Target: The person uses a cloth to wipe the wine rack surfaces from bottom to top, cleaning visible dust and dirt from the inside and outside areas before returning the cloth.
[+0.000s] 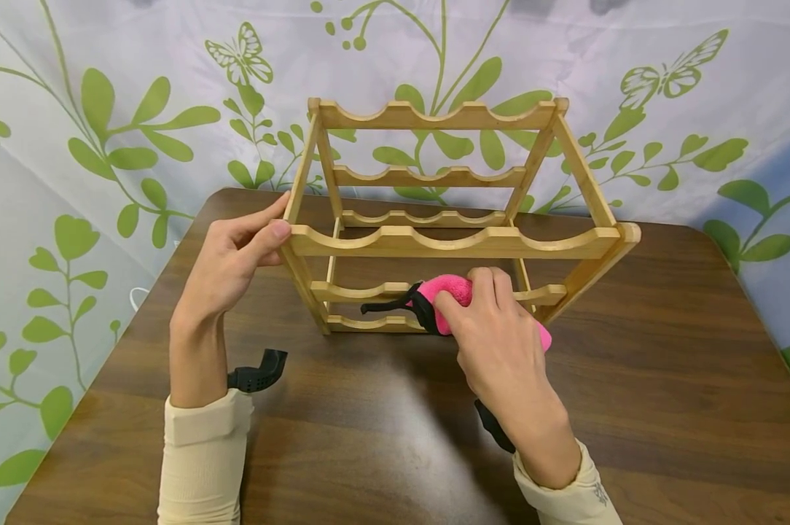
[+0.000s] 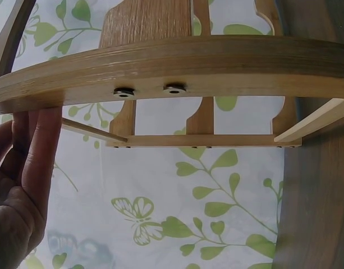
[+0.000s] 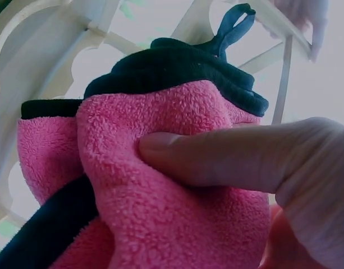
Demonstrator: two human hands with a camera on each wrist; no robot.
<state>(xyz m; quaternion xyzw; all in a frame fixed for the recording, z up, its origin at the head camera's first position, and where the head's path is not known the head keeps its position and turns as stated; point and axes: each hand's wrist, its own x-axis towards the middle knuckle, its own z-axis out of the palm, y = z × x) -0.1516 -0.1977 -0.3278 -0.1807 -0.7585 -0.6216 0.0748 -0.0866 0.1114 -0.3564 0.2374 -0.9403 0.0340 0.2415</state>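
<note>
A light wooden wine rack [image 1: 447,244] with scalloped rails stands on the table. At its upper front left corner my left hand [image 1: 221,259] grips the frame, thumb on the end of the front rail. In the left wrist view, the fingers [image 2: 41,162] reach up against a wooden bar [image 2: 216,70]. My right hand [image 1: 503,350] holds a bunched pink cloth [image 1: 452,288] in front of the rack's lower rails. The right wrist view shows the cloth as fluffy, with black edging and a black hanging loop [image 3: 233,31], the thumb [image 3: 211,157] pressed on the fabric.
The dark wooden table [image 1: 369,437] extends around the rack. Behind it hangs a pale curtain [image 1: 172,44] printed with green leaves and butterflies. A black wrist-worn device [image 1: 260,372] sticks out beside the left wrist.
</note>
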